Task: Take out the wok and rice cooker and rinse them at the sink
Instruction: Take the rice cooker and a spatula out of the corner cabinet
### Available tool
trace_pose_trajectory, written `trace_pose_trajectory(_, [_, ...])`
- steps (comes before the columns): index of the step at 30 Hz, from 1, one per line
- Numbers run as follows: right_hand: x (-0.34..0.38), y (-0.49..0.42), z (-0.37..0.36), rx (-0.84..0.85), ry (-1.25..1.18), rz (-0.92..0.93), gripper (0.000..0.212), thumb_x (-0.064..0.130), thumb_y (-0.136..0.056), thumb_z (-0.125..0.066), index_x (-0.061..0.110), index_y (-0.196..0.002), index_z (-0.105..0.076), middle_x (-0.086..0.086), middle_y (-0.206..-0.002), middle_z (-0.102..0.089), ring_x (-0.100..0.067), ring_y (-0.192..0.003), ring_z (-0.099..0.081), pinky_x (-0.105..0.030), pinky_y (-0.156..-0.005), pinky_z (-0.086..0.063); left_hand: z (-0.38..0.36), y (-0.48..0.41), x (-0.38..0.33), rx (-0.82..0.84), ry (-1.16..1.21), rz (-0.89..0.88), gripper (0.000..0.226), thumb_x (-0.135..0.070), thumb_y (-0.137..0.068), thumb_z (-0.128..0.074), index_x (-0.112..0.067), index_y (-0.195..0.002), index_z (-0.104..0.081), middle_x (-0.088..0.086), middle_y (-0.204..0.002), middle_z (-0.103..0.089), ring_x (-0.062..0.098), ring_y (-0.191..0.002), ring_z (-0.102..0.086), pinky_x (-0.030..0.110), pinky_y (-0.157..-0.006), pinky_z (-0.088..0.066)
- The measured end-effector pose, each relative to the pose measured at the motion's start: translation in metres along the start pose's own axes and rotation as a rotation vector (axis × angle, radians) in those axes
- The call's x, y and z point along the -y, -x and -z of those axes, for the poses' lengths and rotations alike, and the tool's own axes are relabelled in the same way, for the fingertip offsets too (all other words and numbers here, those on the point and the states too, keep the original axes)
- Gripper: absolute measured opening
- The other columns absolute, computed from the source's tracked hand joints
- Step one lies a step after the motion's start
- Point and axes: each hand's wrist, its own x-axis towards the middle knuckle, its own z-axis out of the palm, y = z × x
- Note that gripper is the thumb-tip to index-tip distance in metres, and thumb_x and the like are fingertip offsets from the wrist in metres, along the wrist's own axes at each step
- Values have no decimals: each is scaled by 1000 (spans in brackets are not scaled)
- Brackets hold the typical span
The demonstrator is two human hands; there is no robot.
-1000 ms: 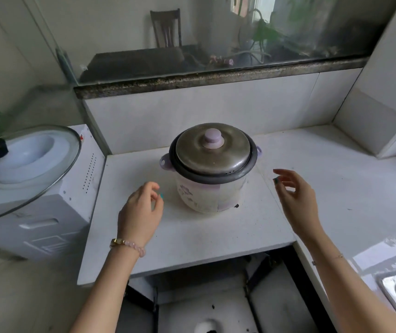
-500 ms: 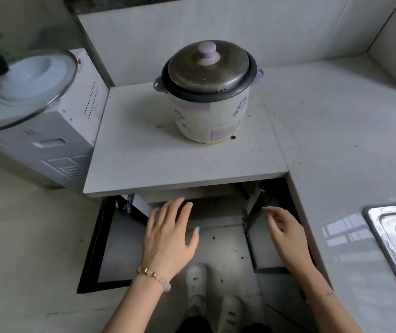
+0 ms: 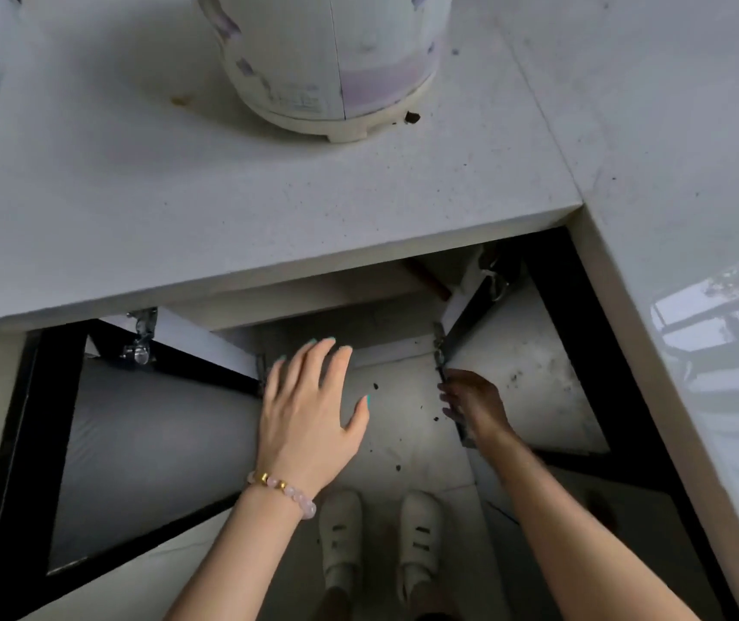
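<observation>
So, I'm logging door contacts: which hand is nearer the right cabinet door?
Right. The right hand is at the free edge of the right cabinet door; the left hand is across the gap, beside the left door.

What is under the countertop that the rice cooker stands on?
An open cabinet, its left door and right door swung out, left hand and right hand between them. The countertop covers its inside; no wok shows.

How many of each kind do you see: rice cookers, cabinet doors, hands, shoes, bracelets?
Rice cooker: 1
Cabinet doors: 2, left door and right door
Hands: 2, left hand and right hand
White shoes: 2, left shoe and right shoe
Bead bracelet: 1
Total: 8
</observation>
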Motion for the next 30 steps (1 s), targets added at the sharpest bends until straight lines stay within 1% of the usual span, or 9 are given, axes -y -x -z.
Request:
trace_pose_trajectory(3, [-13, -53, -6, 57, -254, -148, 25, 16, -95, -53, 6, -116, -59, -9, -101, -65, -20, -88, -61, -33, -79, -51, -37, -12, 12, 17, 9, -12, 51, -35, -78, -61, -10, -123, -57, 9, -126, -58, 29, -118, -54, 49, -99, -43])
trace_pose_trajectory(8, [-20, -140, -15, 128, -513, -115, 30, 18, -99, -44, 6, -126, -50, -11, -122, -54, -24, -104, -55, -36, -92, -44, -107, -31, 44, -10, 18, 34, 54, -42, -80, -42, -10, -120, -60, 7, -122, -60, 28, -116, -56, 47, -97, -45])
trace_pose_trajectory(11, [-9, -179, -30, 158, -635, -32, 17, 11, -98, -41, 14, -108, -55, -8, -107, -55, -21, -95, -55, -30, -80, -48, -144, -39, 59, -17, 21, 42, 56, -43, -79, -38, -10, -117, -61, 6, -119, -62, 27, -113, -58, 44, -95, -46])
trace_pose_trajectory(14, [3, -206, -46, 143, -689, 75, 23, 3, -95, -43, 23, -93, -56, 1, -83, -56, -11, -78, -55, -24, -75, -50, -172, -42, 68, -28, 19, 30, 55, -44, -79, -38, -11, -116, -62, 4, -117, -63, 26, -111, -59, 40, -97, -42])
trace_pose_trajectory(16, [9, -217, -51, 165, -755, 102, 19, 4, -94, -47, 22, -93, -56, 5, -75, -62, -5, -73, -61, -24, -74, -53, -184, -41, 70, -37, 32, 33, 54, -44, -79, -39, -12, -115, -62, 3, -117, -63, 25, -111, -59, 36, -98, -38])
trace_pose_trajectory(18, [12, -223, -55, 175, -799, 123, 15, 10, -93, -53, 18, -105, -57, 4, -85, -67, -6, -82, -63, -23, -75, -52, -190, -38, 71, -37, 49, 42, 53, -43, -78, -39, -11, -114, -62, 3, -116, -63, 24, -109, -60, 37, -97, -41])
trace_pose_trajectory(20, [13, -226, -58, 116, -772, 147, 23, 16, -92, -58, 15, -115, -57, 1, -103, -64, -10, -99, -60, -22, -80, -52, -192, -34, 72, -33, 77, 53, 53, -43, -78, -40, -11, -113, -63, 3, -114, -64, 24, -107, -61, 36, -96, -40])
trace_pose_trajectory(25, [7, -210, -66, 42, -697, 145, 10, 8, -85, -66, 8, -95, -66, -6, -98, -65, -12, -85, -63, -16, -62, -55, -183, -20, 75, 6, 123, 96, 51, -42, -77, -41, -11, -110, -64, 2, -111, -65, 24, -102, -63, 30, -93, -34])
trace_pose_trajectory(30, [1, -171, -75, 220, -420, 89, 6, 2, -82, -68, 1, -88, -68, -11, -89, -69, -12, -74, -71, -16, -65, -55, -157, -3, 71, 70, 174, 144, 48, -41, -77, -44, -13, -110, -64, 0, -110, -65, 22, -100, -64, 35, -89, -49])
